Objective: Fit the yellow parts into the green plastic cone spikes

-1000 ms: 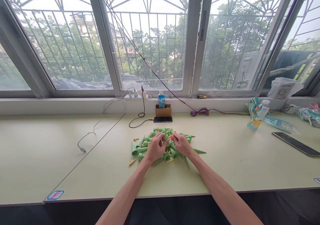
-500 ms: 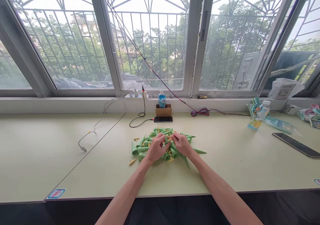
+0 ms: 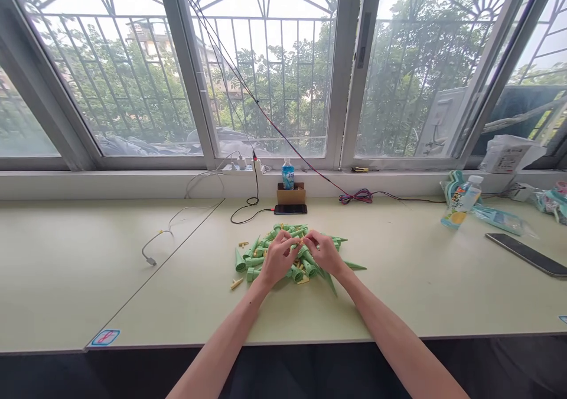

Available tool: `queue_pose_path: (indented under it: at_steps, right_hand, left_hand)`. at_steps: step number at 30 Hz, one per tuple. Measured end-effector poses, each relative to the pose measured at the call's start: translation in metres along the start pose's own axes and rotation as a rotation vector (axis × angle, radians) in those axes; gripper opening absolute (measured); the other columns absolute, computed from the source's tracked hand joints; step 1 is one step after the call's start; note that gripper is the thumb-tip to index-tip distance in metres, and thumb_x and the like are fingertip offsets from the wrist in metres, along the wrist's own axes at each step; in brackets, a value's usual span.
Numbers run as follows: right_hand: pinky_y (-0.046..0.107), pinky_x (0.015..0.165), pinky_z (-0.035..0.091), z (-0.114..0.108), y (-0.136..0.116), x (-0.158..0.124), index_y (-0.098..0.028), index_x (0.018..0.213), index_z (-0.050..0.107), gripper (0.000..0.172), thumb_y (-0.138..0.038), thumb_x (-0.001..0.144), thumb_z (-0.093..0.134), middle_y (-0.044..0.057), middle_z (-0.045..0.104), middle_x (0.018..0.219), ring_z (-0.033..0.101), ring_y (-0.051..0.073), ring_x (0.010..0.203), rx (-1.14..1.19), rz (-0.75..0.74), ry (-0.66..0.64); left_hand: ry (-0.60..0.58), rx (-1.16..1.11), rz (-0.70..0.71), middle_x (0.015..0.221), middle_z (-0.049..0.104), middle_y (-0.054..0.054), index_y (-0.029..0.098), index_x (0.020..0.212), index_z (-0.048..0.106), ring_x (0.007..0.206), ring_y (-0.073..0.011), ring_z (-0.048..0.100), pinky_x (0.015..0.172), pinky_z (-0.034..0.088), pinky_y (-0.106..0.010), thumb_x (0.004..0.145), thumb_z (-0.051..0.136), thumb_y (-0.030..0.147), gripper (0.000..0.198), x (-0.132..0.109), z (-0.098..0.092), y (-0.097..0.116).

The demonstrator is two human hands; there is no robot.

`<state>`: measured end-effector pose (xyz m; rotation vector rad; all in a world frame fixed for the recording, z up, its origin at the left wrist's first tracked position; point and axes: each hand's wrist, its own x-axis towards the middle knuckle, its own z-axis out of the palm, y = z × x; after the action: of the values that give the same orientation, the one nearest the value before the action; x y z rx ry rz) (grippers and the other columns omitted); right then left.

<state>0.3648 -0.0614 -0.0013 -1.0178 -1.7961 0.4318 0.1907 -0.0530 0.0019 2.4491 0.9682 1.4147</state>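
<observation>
Left hand (image 3: 276, 260) and right hand (image 3: 326, 256) seemingly pinch a small yellow piece (image 3: 300, 243) between them, green cones (image 3: 309, 268) beneath, a fingertip step calling for steady alignment.

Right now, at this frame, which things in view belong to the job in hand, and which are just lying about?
Seem to belong, being in the pile handled:
- green cones
- yellow pieces

Seem just lying about:
- box
- blue bottle
- phone by the box
- phone at right
- bottle at right
</observation>
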Motion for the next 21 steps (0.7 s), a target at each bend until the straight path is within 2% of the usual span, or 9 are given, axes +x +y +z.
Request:
queue_pose_path:
  at_steps: [9, 21]
  right_hand:
    - [0.024, 0.057, 0.035, -0.0006, -0.0007, 0.0001, -0.018, 0.077, 0.054, 0.03, -0.04, 0.094, 0.043, 0.0, 0.056, 0.067, 0.045, 0.013, 0.06, 0.004, -0.007, 0.019]
    - [0.024, 0.053, 0.032, 0.0019, 0.0016, -0.0004, -0.019, 0.073, 0.051, 0.032, -0.042, 0.094, 0.042, -0.001, 0.051, 0.063, 0.041, 0.013, 0.057, -0.002, 0.009, 0.013]
  left_hand:
    - [0.016, -0.034, 0.029, 0.089, 0.044, -0.002, 0.023, 0.095, 0.068, 0.061, -0.0074, 0.049, 0.05, 0.041, -0.02, 0.092, 0.054, 0.029, 0.016, -0.0009, -0.0002, -0.0015]
    - [0.014, -0.065, 0.062, 0.088, 0.046, -0.004, 0.022, 0.091, 0.067, 0.059, -0.0086, 0.046, 0.051, 0.041, -0.022, 0.093, 0.051, 0.03, 0.019, -0.0006, -0.0008, 0.0017]
